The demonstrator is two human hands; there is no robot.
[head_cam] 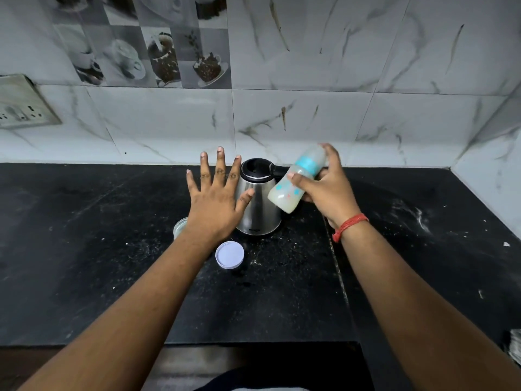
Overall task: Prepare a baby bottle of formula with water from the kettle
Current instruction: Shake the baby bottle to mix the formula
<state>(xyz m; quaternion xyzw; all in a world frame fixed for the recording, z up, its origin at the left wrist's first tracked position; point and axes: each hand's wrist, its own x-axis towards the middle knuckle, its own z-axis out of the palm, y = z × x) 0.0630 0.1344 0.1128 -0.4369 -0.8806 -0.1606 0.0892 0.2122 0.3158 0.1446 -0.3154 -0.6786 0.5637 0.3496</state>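
Observation:
My right hand (328,190) grips a baby bottle (293,184) with a turquoise collar, tilted with its cap end up and to the right. The bottle holds whitish liquid and looks motion-blurred. It hangs in the air just right of a steel kettle (258,210) with a black lid, which stands on the black counter (112,249). My left hand (217,198) hovers flat with fingers spread, just left of the kettle and partly in front of it. A small glass jar (180,227) peeks out from under my left wrist. A white round lid (229,254) lies on the counter in front of the kettle.
A marble-tiled wall runs behind the counter and along its right side. A socket plate (22,104) sits on the wall at the left. White powder specks dot the counter around the kettle. A seam (337,263) crosses the counter to the right of the kettle.

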